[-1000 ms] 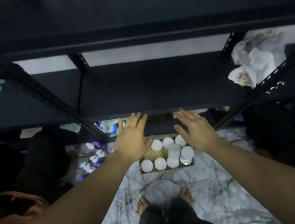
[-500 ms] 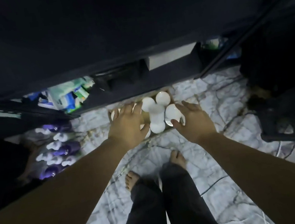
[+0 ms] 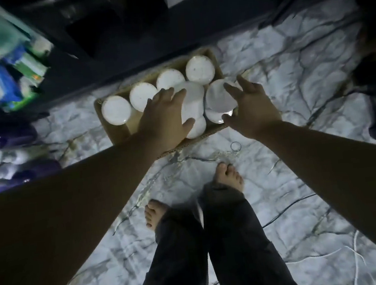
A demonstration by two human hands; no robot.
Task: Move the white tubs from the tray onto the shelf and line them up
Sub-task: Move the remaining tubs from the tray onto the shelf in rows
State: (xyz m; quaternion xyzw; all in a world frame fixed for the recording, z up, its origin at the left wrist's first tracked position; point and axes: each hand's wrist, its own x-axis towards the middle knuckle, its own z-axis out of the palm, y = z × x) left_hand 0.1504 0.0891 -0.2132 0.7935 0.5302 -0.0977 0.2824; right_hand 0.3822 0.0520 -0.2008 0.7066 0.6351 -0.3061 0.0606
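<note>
Seen from above, white tubs (image 3: 116, 110) sit packed in a woven tray (image 3: 113, 133) on a marble floor (image 3: 267, 63). The left hand (image 3: 163, 119) and right hand (image 3: 252, 109) reach over them, fingers spread apart, gripping nothing

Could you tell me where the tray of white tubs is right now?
The tray sits on the marble floor, against the dark shelf base, under both hands.
</note>
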